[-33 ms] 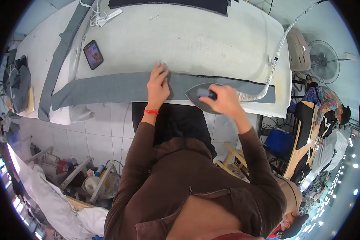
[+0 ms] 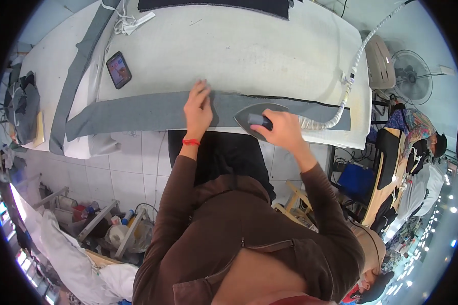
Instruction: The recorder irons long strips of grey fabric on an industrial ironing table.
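Observation:
A long grey fabric strip [image 2: 142,113] lies along the front edge of the white padded ironing table [image 2: 249,61]. On its right half rests a clothes iron [image 2: 244,122], tip toward the left. My right hand [image 2: 282,129] is wrapped round the iron's dark handle. To the left of the iron, my left hand [image 2: 198,109] lies on the strip with fingers stretched toward its far edge; the fingertips are slightly blurred. A white-wrapped hose [image 2: 336,117] runs from behind the iron up to the right.
A phone [image 2: 118,69] lies on the table at the left. Dark folded fabric [image 2: 213,6] sits at the far edge, white cords [image 2: 130,21] at the far left. A fan [image 2: 411,76] and a co-worker [image 2: 417,129] are to the right. Another person [image 2: 369,284] is at the lower right.
The iron and my right hand have moved slightly left along the strip. My left hand has also shifted a little to the left.

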`<action>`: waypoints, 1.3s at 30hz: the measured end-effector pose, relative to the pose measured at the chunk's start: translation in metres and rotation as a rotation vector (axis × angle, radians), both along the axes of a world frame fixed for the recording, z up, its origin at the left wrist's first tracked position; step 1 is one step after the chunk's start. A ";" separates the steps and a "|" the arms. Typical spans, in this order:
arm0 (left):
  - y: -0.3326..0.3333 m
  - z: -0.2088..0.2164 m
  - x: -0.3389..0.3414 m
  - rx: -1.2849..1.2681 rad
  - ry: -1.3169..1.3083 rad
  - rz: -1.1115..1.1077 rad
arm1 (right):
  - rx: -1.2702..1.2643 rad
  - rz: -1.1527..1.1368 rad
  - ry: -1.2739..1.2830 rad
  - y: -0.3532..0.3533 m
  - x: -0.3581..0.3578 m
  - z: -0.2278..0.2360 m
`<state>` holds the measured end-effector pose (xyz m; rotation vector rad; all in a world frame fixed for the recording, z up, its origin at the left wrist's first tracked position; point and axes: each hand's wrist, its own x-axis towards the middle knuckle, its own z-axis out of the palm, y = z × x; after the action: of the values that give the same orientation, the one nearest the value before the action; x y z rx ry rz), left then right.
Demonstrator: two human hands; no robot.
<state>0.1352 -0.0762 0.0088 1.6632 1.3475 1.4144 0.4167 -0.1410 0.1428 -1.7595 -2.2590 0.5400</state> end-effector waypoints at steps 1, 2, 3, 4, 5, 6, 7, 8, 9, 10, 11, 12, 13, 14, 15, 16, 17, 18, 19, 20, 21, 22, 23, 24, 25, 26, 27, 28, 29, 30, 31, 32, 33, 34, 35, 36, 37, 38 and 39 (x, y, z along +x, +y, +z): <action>-0.002 -0.001 -0.005 0.027 -0.045 0.083 | 0.001 -0.001 0.006 0.003 -0.005 -0.005; -0.001 -0.001 -0.016 0.033 -0.048 0.171 | 0.051 -0.024 -0.026 0.014 -0.011 -0.010; -0.002 0.003 -0.025 0.035 -0.053 0.248 | 0.096 -0.058 -0.061 0.020 -0.016 -0.014; -0.002 0.013 -0.026 0.030 -0.055 0.359 | 0.042 -0.082 -0.077 0.032 -0.021 -0.012; -0.003 0.024 -0.031 0.033 -0.050 0.438 | 0.035 -0.083 -0.094 0.044 -0.027 -0.011; -0.004 0.032 -0.041 0.038 -0.043 0.526 | 0.030 -0.075 -0.109 0.056 -0.036 -0.010; -0.003 0.037 -0.051 0.070 0.018 0.588 | 0.051 -0.043 -0.096 0.068 -0.046 -0.011; -0.001 0.042 -0.058 0.077 0.017 0.587 | 0.058 -0.044 -0.095 0.078 -0.059 -0.013; 0.000 0.049 -0.063 0.079 0.071 0.646 | 0.054 -0.032 -0.120 0.088 -0.072 -0.013; 0.000 0.052 -0.070 0.082 0.125 0.707 | 0.050 -0.018 -0.143 0.097 -0.078 -0.013; 0.000 0.054 -0.075 0.076 0.146 0.674 | 0.057 -0.014 -0.141 0.107 -0.078 -0.012; -0.001 0.051 -0.085 0.084 0.148 0.681 | 0.065 -0.021 -0.138 0.118 -0.079 -0.012; -0.002 0.045 -0.096 0.117 0.262 0.673 | 0.073 -0.024 -0.136 0.130 -0.079 -0.013; -0.004 0.040 -0.107 0.148 0.376 0.664 | 0.110 -0.053 -0.134 0.141 -0.072 -0.013; -0.008 0.030 -0.121 0.152 0.378 0.675 | 0.105 -0.089 -0.156 0.153 -0.061 -0.015; -0.016 0.021 -0.137 0.101 0.409 0.732 | 0.100 -0.128 -0.179 0.165 -0.046 -0.016; -0.024 0.014 -0.149 0.047 0.438 0.783 | 0.084 -0.179 -0.183 0.177 -0.027 -0.016; -0.030 0.011 -0.155 0.033 0.496 0.829 | 0.066 -0.233 -0.191 0.187 -0.002 -0.016; -0.031 0.012 -0.151 0.034 0.488 0.818 | 0.070 -0.293 -0.194 0.197 0.028 -0.020; -0.029 0.015 -0.146 -0.047 0.538 0.713 | 0.075 -0.349 -0.198 0.203 0.056 -0.023; -0.028 0.016 -0.140 -0.130 0.586 0.613 | 0.067 -0.386 -0.187 0.202 0.078 -0.022; -0.023 0.016 -0.124 -0.043 0.595 0.466 | 0.061 -0.416 -0.178 0.201 0.096 -0.017; -0.015 0.016 -0.099 0.040 0.599 0.326 | 0.066 -0.435 -0.155 0.195 0.106 -0.012; -0.005 0.017 -0.073 0.066 0.575 0.184 | 0.071 -0.446 -0.133 0.185 0.114 -0.007; 0.005 0.021 -0.042 0.097 0.542 0.033 | 0.090 -0.442 -0.138 0.173 0.126 -0.003; 0.012 0.027 -0.014 0.128 0.544 -0.063 | 0.078 -0.444 -0.112 0.160 0.131 -0.001; 0.018 0.033 0.009 0.161 0.544 -0.160 | 0.066 -0.448 -0.086 0.146 0.135 0.003; 0.022 0.035 0.024 0.153 0.529 -0.157 | 0.044 -0.453 -0.054 0.132 0.135 0.006; 0.026 0.036 0.037 0.148 0.635 -0.220 | 0.018 -0.448 -0.064 0.118 0.135 0.007; 0.028 0.037 0.048 0.147 0.741 -0.291 | -0.008 -0.450 -0.072 0.106 0.139 0.008; 0.030 0.038 0.053 0.143 0.732 -0.300 | -0.011 -0.421 -0.063 0.095 0.142 0.002; 0.031 0.040 0.055 0.157 0.747 -0.336 | -0.020 -0.418 -0.063 0.084 0.146 -0.002; 0.032 0.036 0.053 0.171 0.767 -0.371 | -0.029 -0.414 -0.059 0.076 0.144 -0.007; 0.031 0.033 0.052 0.166 0.768 -0.379 | -0.026 -0.399 -0.102 0.071 0.143 -0.012; 0.030 0.030 0.049 0.213 0.771 -0.402 | -0.034 -0.403 -0.099 0.070 0.142 -0.015; 0.028 0.031 0.049 0.261 0.773 -0.432 | 0.019 -0.388 -0.118 0.066 0.143 -0.017; 0.026 0.032 0.048 0.256 0.776 -0.445 | 0.072 -0.373 -0.135 0.063 0.143 -0.019; 0.024 0.034 0.046 0.346 0.777 -0.443 | 0.062 -0.383 -0.130 0.060 0.142 -0.021; 0.023 0.035 0.044 0.435 0.778 -0.433 | 0.059 -0.387 -0.132 0.060 0.140 -0.019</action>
<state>0.1789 -0.0534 0.0441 2.7791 0.9469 0.8544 0.5563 -0.0807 0.1242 -2.1822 -1.9106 0.2832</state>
